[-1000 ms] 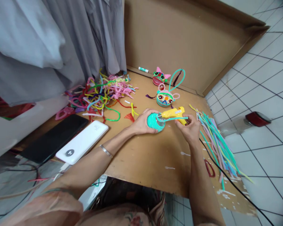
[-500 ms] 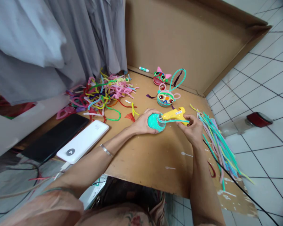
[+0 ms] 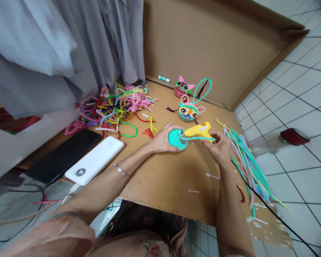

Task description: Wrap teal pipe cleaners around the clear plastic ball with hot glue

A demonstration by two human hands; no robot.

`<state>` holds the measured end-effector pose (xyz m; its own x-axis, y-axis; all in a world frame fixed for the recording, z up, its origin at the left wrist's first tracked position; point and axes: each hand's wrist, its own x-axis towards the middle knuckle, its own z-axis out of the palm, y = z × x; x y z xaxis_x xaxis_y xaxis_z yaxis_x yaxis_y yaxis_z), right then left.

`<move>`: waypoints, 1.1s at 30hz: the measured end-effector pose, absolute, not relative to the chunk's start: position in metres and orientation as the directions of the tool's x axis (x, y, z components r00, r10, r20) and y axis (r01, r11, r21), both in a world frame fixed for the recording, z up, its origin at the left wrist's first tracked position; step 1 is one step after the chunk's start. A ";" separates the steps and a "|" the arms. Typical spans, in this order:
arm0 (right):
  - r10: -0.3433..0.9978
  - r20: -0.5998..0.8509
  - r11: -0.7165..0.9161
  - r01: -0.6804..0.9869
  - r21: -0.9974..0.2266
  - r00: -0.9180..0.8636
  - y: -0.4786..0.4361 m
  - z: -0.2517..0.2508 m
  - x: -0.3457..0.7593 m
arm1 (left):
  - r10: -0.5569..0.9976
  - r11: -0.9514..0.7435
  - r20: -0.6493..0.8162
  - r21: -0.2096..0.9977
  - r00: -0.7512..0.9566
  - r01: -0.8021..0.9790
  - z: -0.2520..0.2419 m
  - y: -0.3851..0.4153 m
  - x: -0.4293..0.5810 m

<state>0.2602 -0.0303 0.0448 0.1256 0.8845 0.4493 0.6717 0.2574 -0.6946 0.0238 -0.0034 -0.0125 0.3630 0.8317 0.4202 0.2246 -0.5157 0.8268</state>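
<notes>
My left hand (image 3: 164, 139) is closed around a small rounded piece wrapped in turquoise pipe cleaner (image 3: 176, 141), with a greyish clear part bare at its right end. In my right hand (image 3: 219, 148) is a yellow hot glue gun (image 3: 196, 130). Its nozzle meets the bare end of the wrapped piece. A loose turquoise strand (image 3: 202, 138) runs from the piece along the gun to my right fingers, which seem to pinch its end too. Beyond my hands stands a finished-looking animal face ornament (image 3: 187, 112) with pink loop ears, and a second, pink-eared one (image 3: 182, 87) behind it.
A tangled heap of coloured pipe cleaners (image 3: 117, 103) lies at left, straight ones (image 3: 250, 167) at right. A white power bank (image 3: 95, 160) and a black slab (image 3: 64, 155) rest at the left edge. A black cord (image 3: 270, 210) crosses the right corner. Cardboard walls (image 3: 203, 46) the back.
Almost nothing differs. Both hands keep the wrapped piece and the glue gun together; the whole view has shifted very slightly.
</notes>
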 end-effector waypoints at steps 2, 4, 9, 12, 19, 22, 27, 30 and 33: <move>0.883 0.450 0.255 0.669 -0.698 0.133 -0.030 0.045 0.260 | 0.833 -0.513 0.418 0.829 0.363 0.222 -0.012 -0.004 0.024; 0.879 0.455 0.255 0.665 -0.702 0.143 -0.029 0.044 0.260 | 0.837 -0.505 0.410 0.833 0.361 0.225 -0.011 -0.004 0.024; 0.867 0.475 0.268 0.661 -0.700 0.151 -0.029 0.044 0.259 | 0.838 -0.505 0.406 0.830 0.364 0.237 -0.011 -0.003 0.024; 0.873 0.467 0.264 0.666 -0.698 0.144 -0.030 0.046 0.258 | 0.837 -0.508 0.407 0.827 0.366 0.240 -0.012 -0.003 0.024; 0.890 0.438 0.256 0.651 -0.715 0.131 -0.029 0.045 0.261 | 0.820 -0.533 0.428 0.812 0.380 0.237 -0.012 -0.003 0.023; 0.896 0.410 0.234 0.603 -0.762 0.171 -0.022 0.037 0.267 | 0.828 -0.520 0.415 0.820 0.376 0.241 -0.012 -0.003 0.022; 0.883 0.319 0.095 0.535 -0.840 0.344 -0.003 0.014 0.288 | 0.850 -0.488 0.388 0.834 0.355 0.256 -0.012 -0.003 0.023; 0.829 0.334 -0.047 0.649 -0.759 0.449 0.004 0.001 0.299 | 0.857 -0.476 0.382 0.843 0.346 0.248 -0.012 -0.003 0.023; 0.799 0.310 -0.210 0.721 -0.660 0.516 0.005 -0.009 0.301 | 0.861 -0.464 0.372 0.855 0.348 0.234 -0.012 -0.002 0.022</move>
